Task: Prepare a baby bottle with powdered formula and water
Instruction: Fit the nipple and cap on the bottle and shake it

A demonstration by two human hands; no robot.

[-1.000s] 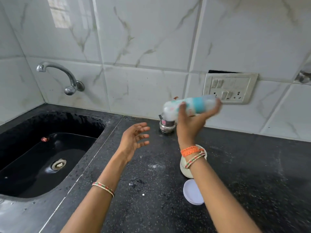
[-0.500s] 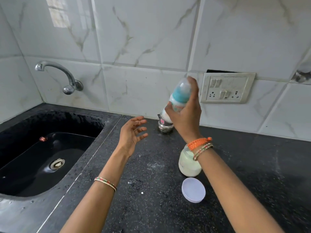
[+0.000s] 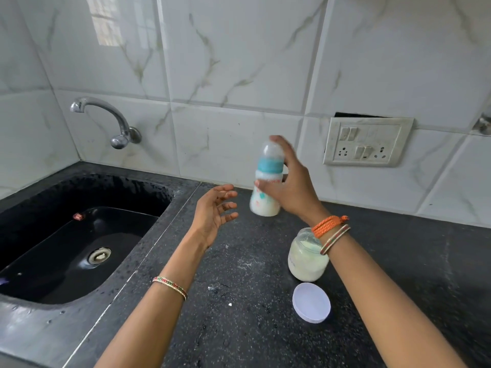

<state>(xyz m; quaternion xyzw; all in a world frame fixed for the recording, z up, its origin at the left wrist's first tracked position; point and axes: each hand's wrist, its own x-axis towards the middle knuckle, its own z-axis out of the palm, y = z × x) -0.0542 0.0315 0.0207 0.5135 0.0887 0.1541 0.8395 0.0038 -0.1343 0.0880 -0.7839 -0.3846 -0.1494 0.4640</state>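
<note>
Across the scene runs a black speckled tabletop (image 3: 239, 328), with a black sink (image 3: 79, 248) sunk in its left part and a chrome tap (image 3: 106, 120) on the tiled wall above. Right of centre, the right hand (image 3: 289, 187) grips the baby bottle (image 3: 265, 192) upright in the air above the tabletop; milky liquid fills its lower part, teal collar and clear cap on top. Left hand (image 3: 215, 208) hovers just beside the bottle, fingers spread, holding nothing. Nearer, an open jar of powder (image 3: 305, 261) stands, its white lid (image 3: 311, 302) lying flat just beside it.
</note>
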